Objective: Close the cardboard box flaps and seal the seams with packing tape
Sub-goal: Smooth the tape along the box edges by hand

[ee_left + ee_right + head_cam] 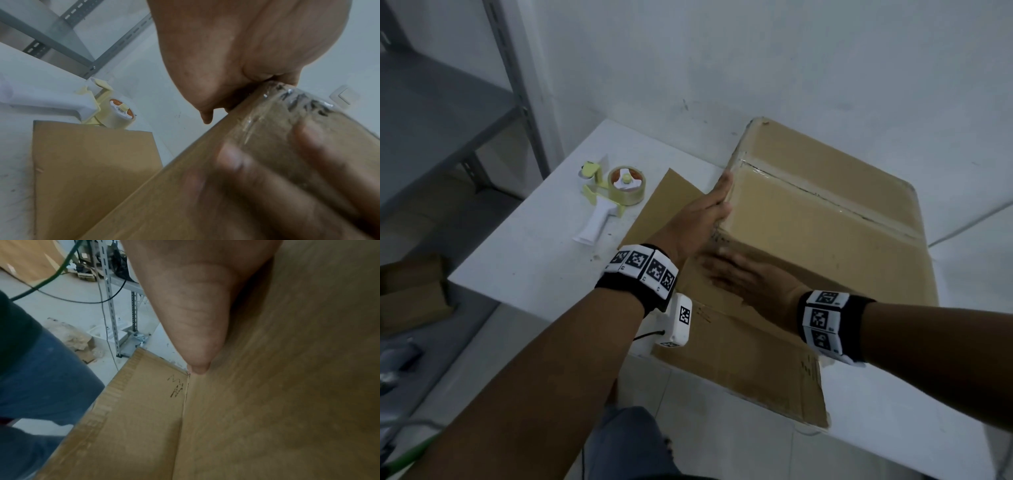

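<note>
A brown cardboard box (825, 219) stands on the white table (534, 246), its top flaps shut with clear tape (822, 198) along the centre seam. My left hand (714, 205) lies with straight fingers on the box's near-left top corner, pressing where clear tape (277, 113) wraps over the edge. My right hand (732, 272) lies flat against the box's near side, fingers pointing left and blurred. At the bottom, one flap (750, 370) lies spread toward me and another flap (667, 202) spreads left. The tape dispenser (613, 192) lies on the table, left of the box.
A grey metal shelf (448, 102) stands at the left, and a white wall sits close behind the box. Small cardboard boxes (414, 294) sit on the floor at the left. Cables (61, 280) run across the floor below.
</note>
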